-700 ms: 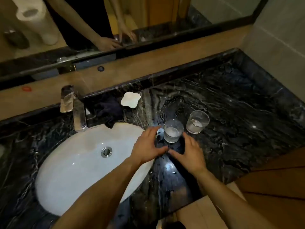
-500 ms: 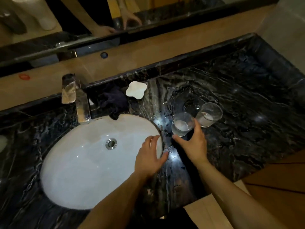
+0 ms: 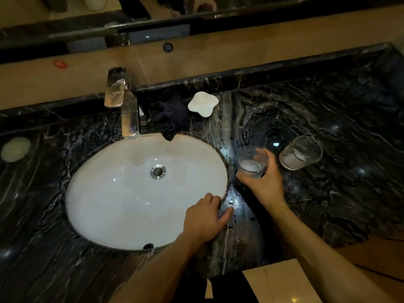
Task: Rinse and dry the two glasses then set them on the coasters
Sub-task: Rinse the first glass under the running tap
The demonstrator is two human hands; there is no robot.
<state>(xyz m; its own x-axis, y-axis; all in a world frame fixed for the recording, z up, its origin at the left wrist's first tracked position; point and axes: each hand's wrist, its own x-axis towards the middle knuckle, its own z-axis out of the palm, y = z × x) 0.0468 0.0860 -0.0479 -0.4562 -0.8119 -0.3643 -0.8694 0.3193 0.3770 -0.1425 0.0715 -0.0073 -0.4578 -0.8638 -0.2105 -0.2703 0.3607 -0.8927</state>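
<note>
1. Right hand [image 3: 263,182]: fingers curled round near glass [image 3: 251,164], centre right of frame, beside basin [image 3: 109,193], likely for rinsing.
2. Left hand [image 3: 204,217]: fingers relaxed, empty, resting at basin rim.
3. Second glass [image 3: 300,153] waiting on worktop [image 3: 349,171], right.

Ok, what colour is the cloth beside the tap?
Dark navy, nearly black, bunched up. The head view shows the cloth right of the tap.

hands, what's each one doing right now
Left hand: open, resting on the sink rim, holding nothing.
Right hand: grip closed around the nearer glass.
</note>
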